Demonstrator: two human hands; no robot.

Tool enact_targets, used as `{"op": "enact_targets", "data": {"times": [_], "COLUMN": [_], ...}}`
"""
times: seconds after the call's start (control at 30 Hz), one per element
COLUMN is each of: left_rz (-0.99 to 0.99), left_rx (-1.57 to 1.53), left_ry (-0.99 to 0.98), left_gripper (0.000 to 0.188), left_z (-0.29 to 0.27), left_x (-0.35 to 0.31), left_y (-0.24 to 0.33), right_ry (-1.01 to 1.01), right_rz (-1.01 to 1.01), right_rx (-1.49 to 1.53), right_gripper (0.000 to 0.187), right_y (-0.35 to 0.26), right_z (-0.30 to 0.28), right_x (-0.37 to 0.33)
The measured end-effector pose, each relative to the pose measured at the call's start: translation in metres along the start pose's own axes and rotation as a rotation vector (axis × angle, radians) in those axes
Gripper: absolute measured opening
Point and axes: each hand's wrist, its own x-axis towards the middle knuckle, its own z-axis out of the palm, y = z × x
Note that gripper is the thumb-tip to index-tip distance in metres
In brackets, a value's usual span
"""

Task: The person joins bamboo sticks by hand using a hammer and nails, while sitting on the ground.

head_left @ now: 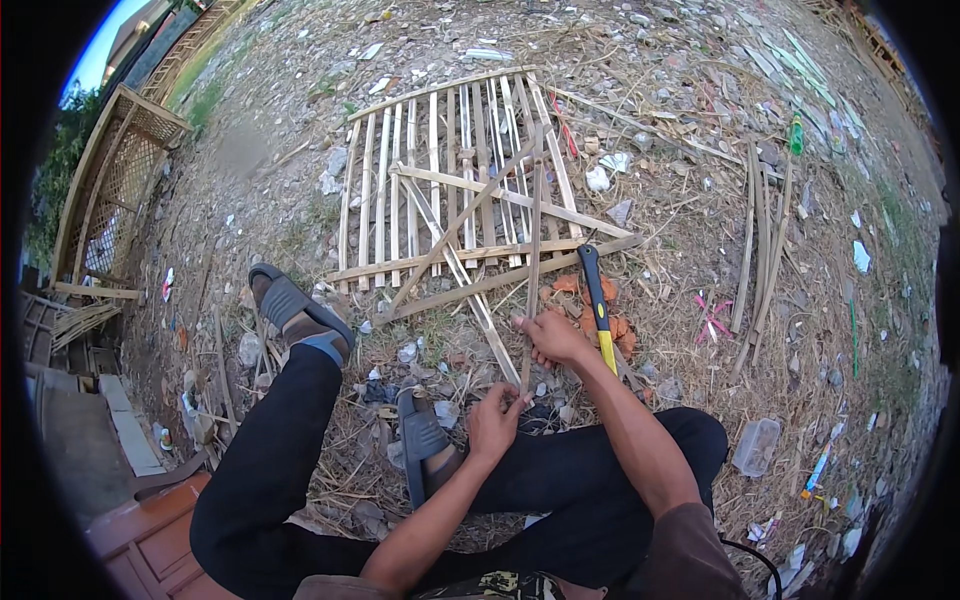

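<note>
My left hand (493,420) pinches the near end of a narrow wooden slat (537,210), which points away from me. Higher on the same slat, my right hand (555,338) has its fingers closed around it. A paler slat (487,322) lies slantwise, its near end right by my left fingers. Beyond my hands, a frame of parallel wooden slats (381,200) lies flat on the ground, with several loose slats crossed over it. A black and yellow tool handle (595,290) rests beside my right forearm, which hides its lower end.
Orange broken brick pieces (622,335) lie beside the handle. To the right are long sticks (768,250), a green bottle (797,135) and a clear plastic tub (757,447). A lattice panel (112,190) stands at the left, above a reddish-brown wooden panel (150,540). Litter and stones cover the ground.
</note>
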Motion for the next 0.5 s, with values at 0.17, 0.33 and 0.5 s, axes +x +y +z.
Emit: {"op": "enact_targets", "data": {"times": [0.17,0.33,0.5], "left_rz": [-0.008,0.048,-0.01], "left_rx": [-0.033,-0.041,-0.096], "left_ry": [0.002,0.029,0.01], "left_gripper": [0.032,0.032,0.032], "left_z": [0.0002,0.0069,0.0025], "left_x": [0.0019,0.0015,-0.0003], "left_y": [-0.0048,-0.0086,-0.0064], "right_ry": [-0.004,-0.009,-0.03], "right_rz": [0.021,0.047,0.001], "right_rx": [0.008,0.011,-0.025], "right_gripper": [0.058,0.059,0.06], "right_y": [-0.003,-0.0056,-0.0004], "right_z": [0.0007,-0.0026,0.0005], "right_x": [-0.0015,-0.0045,0.0014]}}
